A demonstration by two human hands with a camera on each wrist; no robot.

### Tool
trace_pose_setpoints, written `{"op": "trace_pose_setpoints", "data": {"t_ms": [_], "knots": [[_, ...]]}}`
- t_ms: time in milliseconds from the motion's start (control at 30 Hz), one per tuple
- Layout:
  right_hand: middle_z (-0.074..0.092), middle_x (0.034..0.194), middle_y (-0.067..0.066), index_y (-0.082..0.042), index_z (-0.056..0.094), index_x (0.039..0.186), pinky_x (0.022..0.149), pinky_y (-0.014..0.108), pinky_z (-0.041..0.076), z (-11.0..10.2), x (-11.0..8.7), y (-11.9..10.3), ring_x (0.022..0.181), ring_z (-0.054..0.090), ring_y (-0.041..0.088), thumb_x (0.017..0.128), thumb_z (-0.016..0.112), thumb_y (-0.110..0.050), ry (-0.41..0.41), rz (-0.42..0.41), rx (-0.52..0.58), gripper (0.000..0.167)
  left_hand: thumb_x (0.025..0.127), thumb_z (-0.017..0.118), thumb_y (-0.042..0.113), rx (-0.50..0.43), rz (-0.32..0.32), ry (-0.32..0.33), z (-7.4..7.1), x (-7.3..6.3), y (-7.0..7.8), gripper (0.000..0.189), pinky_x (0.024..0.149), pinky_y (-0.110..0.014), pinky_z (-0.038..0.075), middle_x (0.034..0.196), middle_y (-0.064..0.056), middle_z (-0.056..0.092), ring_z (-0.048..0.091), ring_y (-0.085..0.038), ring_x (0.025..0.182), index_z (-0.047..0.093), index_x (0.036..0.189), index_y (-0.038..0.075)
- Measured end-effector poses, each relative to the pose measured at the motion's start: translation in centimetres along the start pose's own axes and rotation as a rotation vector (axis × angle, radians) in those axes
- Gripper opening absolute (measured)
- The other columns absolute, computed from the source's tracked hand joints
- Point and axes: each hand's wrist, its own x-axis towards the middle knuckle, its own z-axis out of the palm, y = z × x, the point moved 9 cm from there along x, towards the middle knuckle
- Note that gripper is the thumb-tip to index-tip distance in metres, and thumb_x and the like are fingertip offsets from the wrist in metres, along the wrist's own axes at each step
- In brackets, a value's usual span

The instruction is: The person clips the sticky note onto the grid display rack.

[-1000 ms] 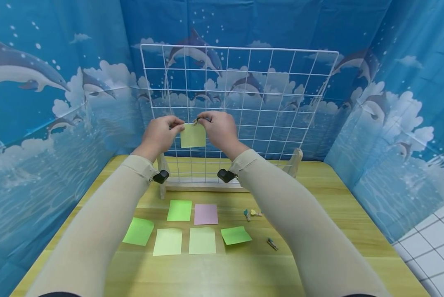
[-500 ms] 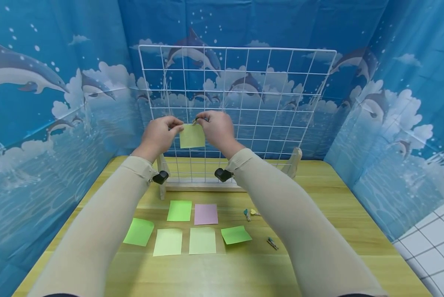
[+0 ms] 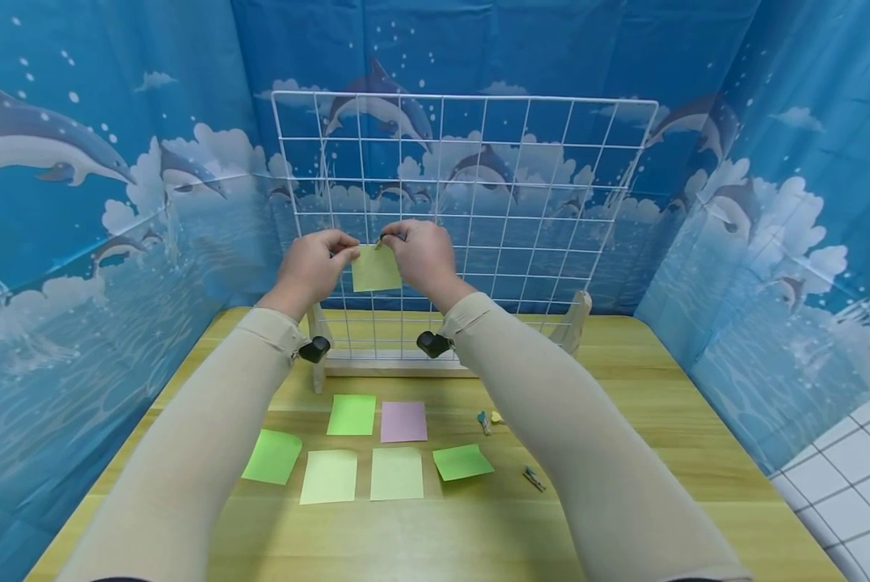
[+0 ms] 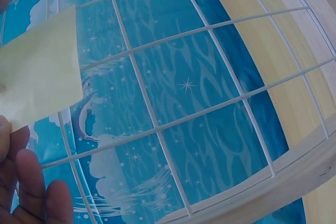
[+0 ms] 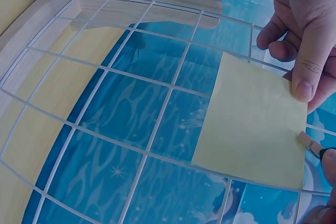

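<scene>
A pale yellow sticky note [image 3: 377,271] lies upright against the white wire grid [image 3: 525,218]. My left hand [image 3: 311,267] pinches its upper left corner between thumb and fingers. At the note's top edge, my right hand [image 3: 424,257] pinches a small wooden clothespin [image 5: 311,144]; its tip meets the paper's edge in the right wrist view. Whether the clothespin bites both paper and wire cannot be made out. In the left wrist view the note [image 4: 44,72] stands at left, with the left hand's fingers [image 4: 31,179] below it.
On the wooden table [image 3: 377,541] lie a purple note [image 3: 403,422], green notes [image 3: 351,415] and pale yellow notes [image 3: 397,474]. Several small clothespins [image 3: 533,478] lie to the right, partly by the right sleeve [image 3: 566,420]. A wooden base [image 3: 399,368] carries the grid.
The right hand has shifted slightly left along the note's top edge with the clothespin. The left hand and the note stay nearly in place.
</scene>
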Motion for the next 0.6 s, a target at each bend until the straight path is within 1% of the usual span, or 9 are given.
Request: {"op": "trace_pose_setpoints", "data": {"t_ms": [167,400,600], "knots": [[0.078,0.120,0.003,-0.022,0.074,0.135,0.047,0.026,0.038,0.26,0.14,-0.10,0.051,0.048,0.015,0.112,0.054,-0.033,-0.005,-0.002,-0.006,0.032,0.110,0.056,0.036,-0.003,0.009,0.003,-0.06,0.04,-0.08,0.032,0.075,-0.040,0.050,0.125,-0.004,0.073,0.066,-0.024,0.101,0.071,0.133,0.019],[0.079,0.117,0.001,-0.023,0.074,0.134,0.048,0.026,0.037,0.50,0.33,-0.22,0.050,0.045,0.014,0.111,0.054,-0.032,-0.023,-0.017,-0.033,0.031,0.110,0.056,0.035,-0.024,0.005,0.002,-0.14,-0.09,-0.10,0.032,0.082,-0.043,0.053,0.127,-0.005,0.073,0.068,-0.026,0.109,0.071,0.133,0.019],[0.079,0.115,0.002,-0.023,0.073,0.135,0.047,0.026,0.038,0.60,0.35,-0.33,0.051,0.047,0.015,0.112,0.053,-0.032,-0.036,-0.022,-0.032,0.032,0.110,0.056,0.035,-0.021,0.008,0.002,-0.10,-0.07,-0.10,0.032,0.079,-0.041,0.052,0.126,-0.004,0.073,0.068,-0.025,0.107,0.071,0.133,0.019]]}}
